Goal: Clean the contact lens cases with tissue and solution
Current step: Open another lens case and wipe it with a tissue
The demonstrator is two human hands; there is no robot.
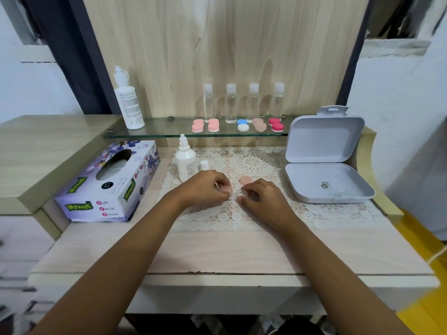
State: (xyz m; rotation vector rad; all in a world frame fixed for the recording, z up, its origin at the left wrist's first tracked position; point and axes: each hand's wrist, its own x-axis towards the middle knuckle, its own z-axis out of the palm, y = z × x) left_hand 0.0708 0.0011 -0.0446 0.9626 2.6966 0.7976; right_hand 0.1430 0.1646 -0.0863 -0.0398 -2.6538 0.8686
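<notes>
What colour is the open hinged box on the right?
The box is light grey, seen best in the head view.

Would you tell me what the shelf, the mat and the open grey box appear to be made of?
Shelf: clear glass, see-through with a greenish edge. Mat: white lace, likely crocheted cotton or vinyl, going by the openwork holes. Grey box: probably matte plastic, with moulded rounded corners and a hang tab.

Worktop (217, 250): pale wood-grain, matt. Lace mat (254, 163) on it: white openwork cloth, rough-looking. At 9 o'clock, tissue box (106, 187): glossy printed card. At 12, shelf (169, 130) is clear shiny glass, w/ see-through plastic bottles (231, 103). At 2, grey box (326, 182): smooth matt plastic.
</notes>
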